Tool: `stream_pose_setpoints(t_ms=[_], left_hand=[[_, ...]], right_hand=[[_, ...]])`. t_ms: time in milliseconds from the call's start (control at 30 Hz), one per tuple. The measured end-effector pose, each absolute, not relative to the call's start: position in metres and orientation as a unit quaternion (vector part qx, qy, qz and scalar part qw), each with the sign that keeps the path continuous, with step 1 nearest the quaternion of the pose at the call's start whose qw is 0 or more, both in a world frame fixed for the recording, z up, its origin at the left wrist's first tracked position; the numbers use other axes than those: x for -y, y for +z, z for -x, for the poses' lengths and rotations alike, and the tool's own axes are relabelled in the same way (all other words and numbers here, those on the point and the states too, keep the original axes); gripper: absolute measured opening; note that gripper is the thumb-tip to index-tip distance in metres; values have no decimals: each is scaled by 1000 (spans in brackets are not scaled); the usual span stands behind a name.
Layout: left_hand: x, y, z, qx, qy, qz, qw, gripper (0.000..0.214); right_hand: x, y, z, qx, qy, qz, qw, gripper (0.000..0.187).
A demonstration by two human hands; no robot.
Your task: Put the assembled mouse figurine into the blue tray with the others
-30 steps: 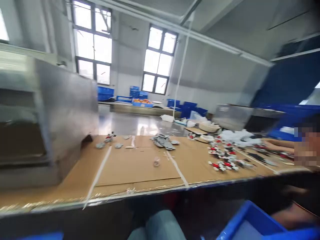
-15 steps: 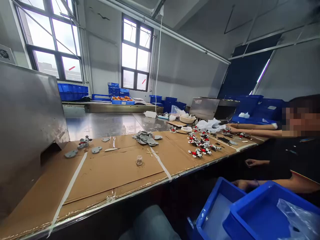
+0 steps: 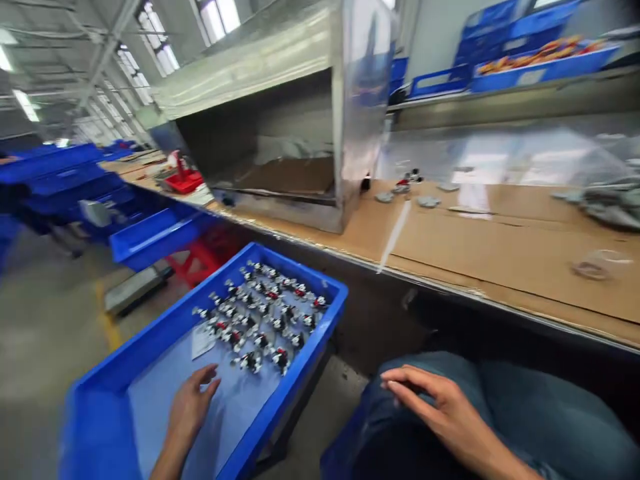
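Note:
My left hand (image 3: 191, 407) lies flat inside a blue bin (image 3: 320, 319) at my left, fingers apart, holding nothing. Just beyond its fingertips lie several small red, black and white figures (image 3: 260, 319) in rows on the bin floor, beside a small white slip (image 3: 203, 341). My right hand (image 3: 434, 408) rests open on my thigh in blue jeans (image 3: 530, 407), empty.
A cardboard-covered table (image 3: 480, 247) runs across the right with grey flat pieces (image 3: 406, 195) and a small clear cup (image 3: 597, 265). A steel hood-like box (image 3: 280, 127) stands on it. More blue bins (image 3: 150, 233) and a red stand (image 3: 200, 257) are to the left.
The view has swung left and down, from the table and a co-worker at the right to the blue bin at my left. Both my hands have come into view.

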State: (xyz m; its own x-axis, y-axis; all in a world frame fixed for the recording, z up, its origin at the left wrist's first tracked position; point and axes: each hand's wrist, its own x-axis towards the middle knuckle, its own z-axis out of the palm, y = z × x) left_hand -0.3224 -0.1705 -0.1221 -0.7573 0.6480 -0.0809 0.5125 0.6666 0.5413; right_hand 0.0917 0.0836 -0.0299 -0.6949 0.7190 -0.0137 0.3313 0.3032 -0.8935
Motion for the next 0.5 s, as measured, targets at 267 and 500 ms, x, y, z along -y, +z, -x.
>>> stream_pose_setpoints(t_ms=[267, 500], left_hand=[[155, -163, 306, -878, 285, -231, 306, 24], [127, -164, 311, -889, 285, -252, 253, 28]], right_hand=[[-82, -39, -93, 788, 462, 366, 175, 38], [-85, -37, -89, 790, 452, 374, 179, 37]])
